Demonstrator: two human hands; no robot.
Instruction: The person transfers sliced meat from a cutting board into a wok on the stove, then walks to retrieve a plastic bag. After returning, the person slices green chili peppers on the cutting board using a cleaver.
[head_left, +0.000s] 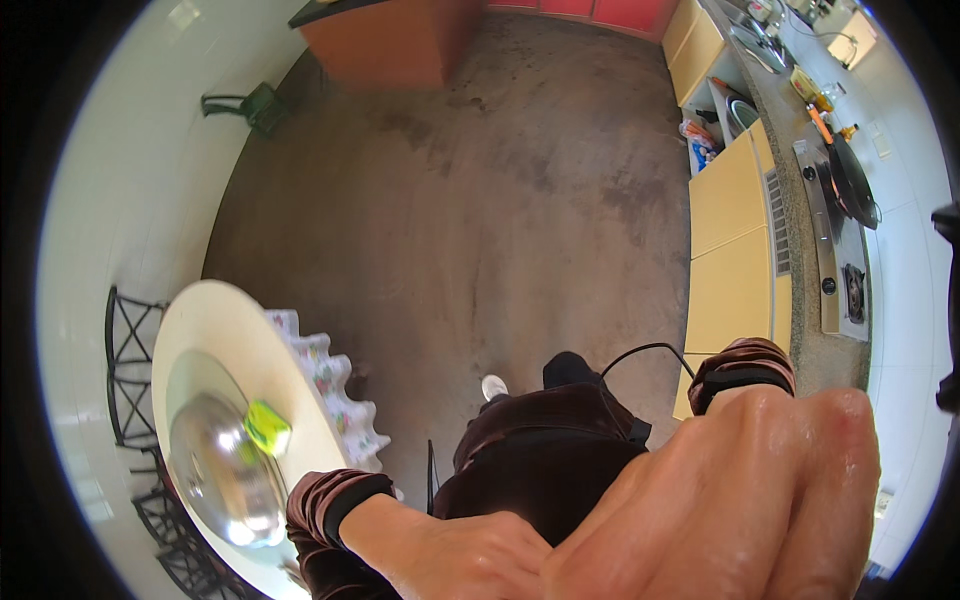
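Note:
My right hand (720, 502) is very close to the camera, and its wet back and bent knuckles fill the lower right of the view. Behind and partly under it, at the bottom edge, is my left hand (469, 551), knuckles up. The two overlap in the picture; whether they touch I cannot tell. The fingertips of both are hidden, so anything held in them does not show. Dark brown velvety sleeves with black cuffs end at both wrists. Nearest to my left arm stands a round cream table (217, 311) with a shiny metal dome (225, 469) on it.
A green-yellow packet (267, 427) lies beside the dome. Dark metal chairs (133, 367) stand behind the table. Along the right runs a stone counter (806, 315) with a gas stove (832, 277) and a black wok (851, 180). A green plastic chair (259, 109) is by the far-left wall.

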